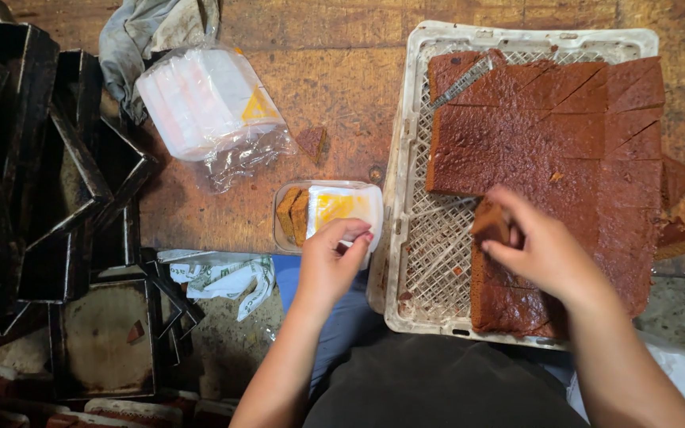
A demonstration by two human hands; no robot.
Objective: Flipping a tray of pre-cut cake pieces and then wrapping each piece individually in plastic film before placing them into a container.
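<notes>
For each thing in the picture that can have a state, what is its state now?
Left hand: fingers on the rim of the clear container.
Right hand: holds a cake piece, lifted.
Clear container: open, two slices standing at its left end.
Cake slab: cut into pieces, partly removed.
White crate: lying flat, left part bare.
Bag of containers: open at its lower end.
Baking tins: empty, piled.

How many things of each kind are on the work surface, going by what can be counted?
Cake slices in the clear tray: 2
Cake piece in the right hand: 1
White crate: 1
Bagged stack of trays: 1
Grey cloth: 1
Total: 6
</notes>
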